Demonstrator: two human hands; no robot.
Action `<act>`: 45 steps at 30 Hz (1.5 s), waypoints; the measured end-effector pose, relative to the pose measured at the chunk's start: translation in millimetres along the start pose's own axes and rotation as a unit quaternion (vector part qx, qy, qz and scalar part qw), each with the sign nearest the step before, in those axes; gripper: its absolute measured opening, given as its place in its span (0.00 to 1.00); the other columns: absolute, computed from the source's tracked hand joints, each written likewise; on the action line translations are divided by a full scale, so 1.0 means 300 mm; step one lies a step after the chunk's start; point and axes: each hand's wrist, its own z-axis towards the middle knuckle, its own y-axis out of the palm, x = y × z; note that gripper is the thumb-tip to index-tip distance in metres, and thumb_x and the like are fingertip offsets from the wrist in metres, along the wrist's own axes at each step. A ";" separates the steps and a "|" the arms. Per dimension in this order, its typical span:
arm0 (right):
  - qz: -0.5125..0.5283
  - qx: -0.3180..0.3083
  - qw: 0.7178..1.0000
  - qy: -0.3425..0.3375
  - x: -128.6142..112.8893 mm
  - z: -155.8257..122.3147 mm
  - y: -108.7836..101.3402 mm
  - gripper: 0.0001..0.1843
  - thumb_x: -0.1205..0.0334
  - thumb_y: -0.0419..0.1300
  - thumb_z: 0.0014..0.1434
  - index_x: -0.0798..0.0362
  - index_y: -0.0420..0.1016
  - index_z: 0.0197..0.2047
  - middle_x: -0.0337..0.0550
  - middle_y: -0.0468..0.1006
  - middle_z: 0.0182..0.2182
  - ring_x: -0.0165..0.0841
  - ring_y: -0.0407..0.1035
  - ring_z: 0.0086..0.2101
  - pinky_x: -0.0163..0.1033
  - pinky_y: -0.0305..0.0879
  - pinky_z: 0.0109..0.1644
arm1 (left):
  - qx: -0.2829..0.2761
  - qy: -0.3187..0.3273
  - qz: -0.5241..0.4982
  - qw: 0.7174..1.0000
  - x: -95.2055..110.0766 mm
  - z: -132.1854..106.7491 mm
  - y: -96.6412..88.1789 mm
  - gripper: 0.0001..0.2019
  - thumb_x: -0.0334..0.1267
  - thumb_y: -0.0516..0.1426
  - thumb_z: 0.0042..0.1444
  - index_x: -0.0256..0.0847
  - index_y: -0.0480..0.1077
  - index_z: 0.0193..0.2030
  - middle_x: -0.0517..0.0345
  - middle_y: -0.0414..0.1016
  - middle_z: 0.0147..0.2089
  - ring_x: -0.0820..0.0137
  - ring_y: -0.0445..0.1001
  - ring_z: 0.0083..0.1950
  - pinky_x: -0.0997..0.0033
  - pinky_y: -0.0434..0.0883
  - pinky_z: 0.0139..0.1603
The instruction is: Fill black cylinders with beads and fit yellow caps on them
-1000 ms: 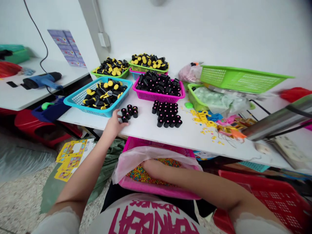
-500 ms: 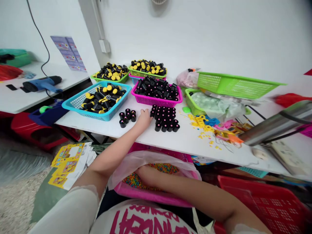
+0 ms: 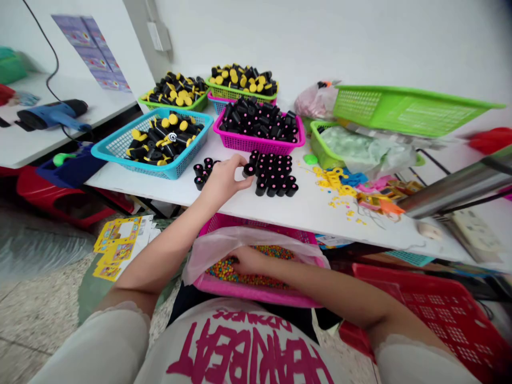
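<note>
My left hand (image 3: 226, 180) is over the white table, thumb and fingers closed around a small black cylinder (image 3: 248, 170) with a pink dot on its end. That cylinder is at the left side of a block of upright black cylinders (image 3: 274, 173), standing in close rows with pink dots on top. Several more black cylinders (image 3: 203, 172) stand left of the hand, partly hidden by it. My right hand (image 3: 248, 261) is down in small multicoloured beads (image 3: 276, 253) inside a plastic-lined pink basket (image 3: 260, 295) at my lap. Its fingers are curled, with something dark at the tips that I cannot make out.
Behind the block stands a magenta basket (image 3: 260, 144) of black cylinders. A blue basket (image 3: 154, 169) and green baskets (image 3: 176, 105) hold black and yellow pieces. Yellow bits (image 3: 334, 181) lie to the right, near a metal tube (image 3: 456, 184). A heat gun (image 3: 56, 114) rests at far left.
My left hand has turned and its fingers now close round a black cylinder at the edge of the block. The right hand stays in the beads, knuckles higher. The view has tilted downward.
</note>
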 end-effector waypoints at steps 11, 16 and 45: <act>0.121 0.086 0.988 0.051 -0.102 -0.222 -0.148 0.13 0.68 0.64 0.58 0.53 0.80 0.47 0.44 0.84 0.42 0.35 0.77 0.42 0.41 0.71 0.50 | -0.225 -0.019 -0.114 0.967 0.045 -0.569 -0.064 0.12 0.33 0.61 0.50 0.43 0.77 0.43 0.61 0.82 0.35 0.70 0.77 0.32 0.73 0.74 0.35; -0.015 0.140 0.990 0.005 -0.175 -0.262 -0.177 0.18 0.73 0.56 0.62 0.50 0.78 0.52 0.46 0.80 0.50 0.35 0.74 0.49 0.45 0.69 0.57 | -0.245 -0.077 -0.130 0.958 0.026 -0.635 0.018 0.17 0.34 0.60 0.52 0.40 0.76 0.49 0.58 0.82 0.38 0.68 0.79 0.35 0.70 0.75 0.38; -0.205 0.086 0.974 -0.040 -0.259 -0.285 -0.254 0.24 0.79 0.50 0.62 0.50 0.76 0.55 0.45 0.75 0.58 0.36 0.69 0.57 0.45 0.67 0.63 | -0.160 -0.023 -0.165 0.973 -0.004 -0.638 0.017 0.20 0.36 0.61 0.57 0.43 0.72 0.57 0.52 0.79 0.55 0.63 0.78 0.54 0.61 0.74 0.58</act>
